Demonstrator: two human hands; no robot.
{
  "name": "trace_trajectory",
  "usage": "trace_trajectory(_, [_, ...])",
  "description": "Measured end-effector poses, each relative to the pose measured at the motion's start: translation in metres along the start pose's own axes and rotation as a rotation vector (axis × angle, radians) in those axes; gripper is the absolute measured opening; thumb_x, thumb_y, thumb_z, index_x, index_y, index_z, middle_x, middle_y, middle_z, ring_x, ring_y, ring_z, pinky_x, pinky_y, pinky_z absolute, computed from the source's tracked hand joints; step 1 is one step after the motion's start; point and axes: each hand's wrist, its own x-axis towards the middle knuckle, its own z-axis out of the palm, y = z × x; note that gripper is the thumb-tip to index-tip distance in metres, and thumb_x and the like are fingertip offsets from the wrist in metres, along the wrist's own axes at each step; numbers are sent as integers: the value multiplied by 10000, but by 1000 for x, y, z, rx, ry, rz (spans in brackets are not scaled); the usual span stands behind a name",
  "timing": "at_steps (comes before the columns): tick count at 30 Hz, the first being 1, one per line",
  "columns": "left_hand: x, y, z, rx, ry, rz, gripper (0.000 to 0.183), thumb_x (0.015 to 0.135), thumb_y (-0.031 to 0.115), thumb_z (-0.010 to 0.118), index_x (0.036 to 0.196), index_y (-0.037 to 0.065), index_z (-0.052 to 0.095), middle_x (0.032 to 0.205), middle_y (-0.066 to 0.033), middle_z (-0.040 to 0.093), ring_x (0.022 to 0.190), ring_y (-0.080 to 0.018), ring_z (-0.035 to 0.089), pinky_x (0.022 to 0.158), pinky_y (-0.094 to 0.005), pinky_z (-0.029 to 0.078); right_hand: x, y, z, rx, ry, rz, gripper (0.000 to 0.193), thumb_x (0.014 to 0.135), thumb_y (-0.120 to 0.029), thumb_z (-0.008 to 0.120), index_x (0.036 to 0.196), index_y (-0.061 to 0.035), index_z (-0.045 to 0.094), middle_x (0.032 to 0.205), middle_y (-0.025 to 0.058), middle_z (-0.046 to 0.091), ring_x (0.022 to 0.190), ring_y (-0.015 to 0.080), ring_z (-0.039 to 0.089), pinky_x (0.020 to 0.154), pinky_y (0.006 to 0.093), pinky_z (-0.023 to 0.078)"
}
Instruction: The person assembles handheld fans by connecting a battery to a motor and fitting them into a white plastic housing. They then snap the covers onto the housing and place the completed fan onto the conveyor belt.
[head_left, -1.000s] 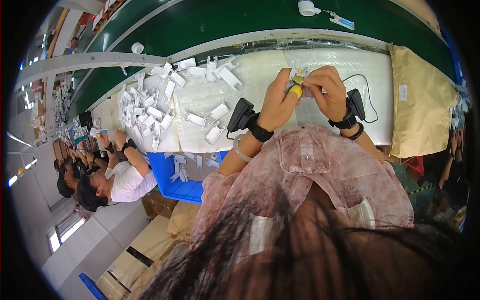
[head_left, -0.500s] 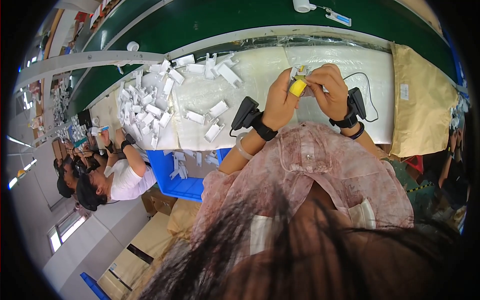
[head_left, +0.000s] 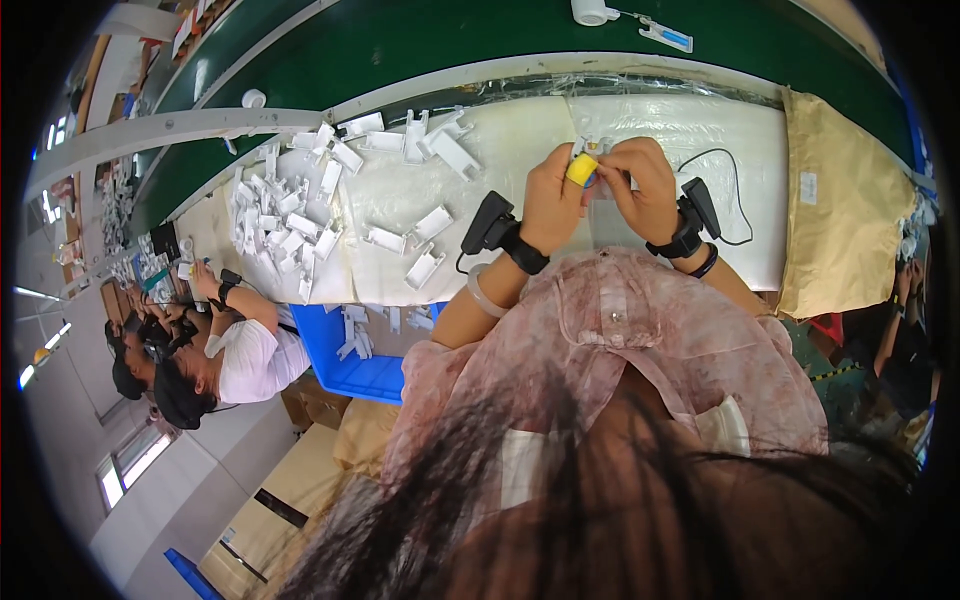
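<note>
Both hands meet above the pale work surface, around a small white plastic part (head_left: 592,146) that my fingers partly hide. My left hand (head_left: 550,205) is closed on this part. A bright yellow piece (head_left: 581,169) shows at its thumb; whether it covers the thumb or belongs to the part I cannot tell. A bit of blue peeks out beneath the yellow. From the other side, my right hand (head_left: 645,190) is closed, thumb and forefinger pinched together at the part's edge. What those fingertips grip is hidden.
White plastic housings (head_left: 285,225) lie heaped at the left, with several loose ones nearer me. A blue bin (head_left: 355,380) stands below the table's front edge. Brown paper (head_left: 840,210) covers the right end. Beyond runs a green belt (head_left: 450,60). Co-workers (head_left: 250,350) sit at the left.
My hands have shifted slightly left, still together at the white part. The yellow piece has tilted and moved up and left, and some blue now shows beneath it.
</note>
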Motion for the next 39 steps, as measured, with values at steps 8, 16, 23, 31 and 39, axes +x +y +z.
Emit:
trace_trajectory(8, [105, -50, -64, 85, 27, -122, 293, 901, 84, 506, 1189, 30, 483, 799, -56, 621, 540, -91, 563, 411, -222, 450, 48, 112, -18, -175, -248, 265, 242, 853, -123, 648, 1066, -26, 588, 966, 129, 616, 924, 290, 593, 790, 363, 475])
trace_trajectory(16, [204, -103, -125, 926, 484, 177, 801, 756, 225, 724, 1326, -107, 270, 1293, -276, 406, 1188, -433, 402, 1022, -463, 347, 94, 251, -18, -574, -270, 82, 552, 837, -199, 655, 1338, -86, 456, 1262, 218, 529, 1074, 379, 547, 913, 438, 457])
trace_trajectory(23, [149, -135, -67, 848, 232, 394, 555, 733, 109, 693, 1221, -35, 472, 1252, -238, 479, 1211, -398, 407, 1050, -454, 297, 121, 264, 3, -815, -472, 161, 436, 864, -169, 617, 1273, -75, 496, 967, 168, 655, 840, 346, 629, 729, 433, 495])
trace_trajectory(31, [108, -114, -17, 117, 46, -44, 527, 771, 106, 724, 1223, -9, 479, 1147, -131, 587, 1046, -240, 575, 888, -357, 454, 85, 261, 7, 537, -470, 632, 499, 916, -253, 613, 1363, -176, 405, 948, 92, 693, 739, 289, 661, 634, 439, 518])
trace_trajectory(39, [67, -86, 5, 90, -52, 52, 624, 767, 108, 740, 1274, -44, 410, 1063, -135, 591, 919, -201, 607, 776, -301, 501, 34, 102, -7, 813, -273, 891, 315, 959, -156, 538, 1216, 26, 563, 1078, 99, 647, 966, 176, 650, 866, 294, 526])
